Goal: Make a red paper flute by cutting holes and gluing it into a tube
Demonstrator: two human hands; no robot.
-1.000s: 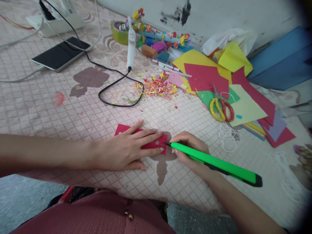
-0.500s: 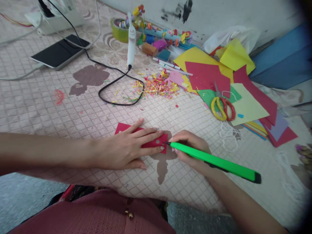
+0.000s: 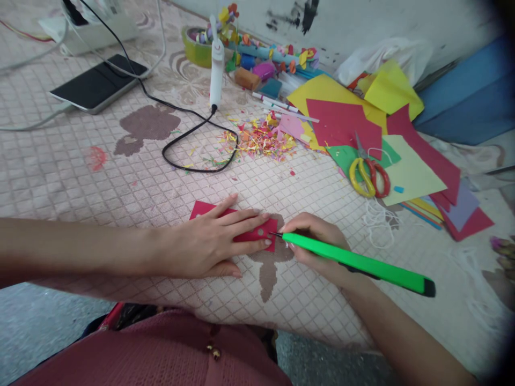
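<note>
My left hand (image 3: 209, 241) lies flat with its fingers spread over a small red piece of paper (image 3: 248, 235), pressing it to the tablecloth. A few pale round spots or holes show on the paper; much of it is hidden under the fingers. In my right hand (image 3: 316, 230) is a green utility knife (image 3: 362, 262), held like a pen with its black end slanting away to the right. Its thin dark tip meets the paper near the right edge, just beyond my left fingertips.
Behind lie paper scraps (image 3: 265, 140), a white glue gun (image 3: 216, 75) with a black looped cord, and a dark tablet (image 3: 100, 83). To the right are scissors (image 3: 368, 177), white string (image 3: 380, 225) and coloured sheets (image 3: 346, 126). The patterned tablecloth (image 3: 161, 305) ends near my lap.
The rear end of the knife has swung slightly up and to the right. Its tip stays near the paper's right edge, and my left hand has kept its place.
</note>
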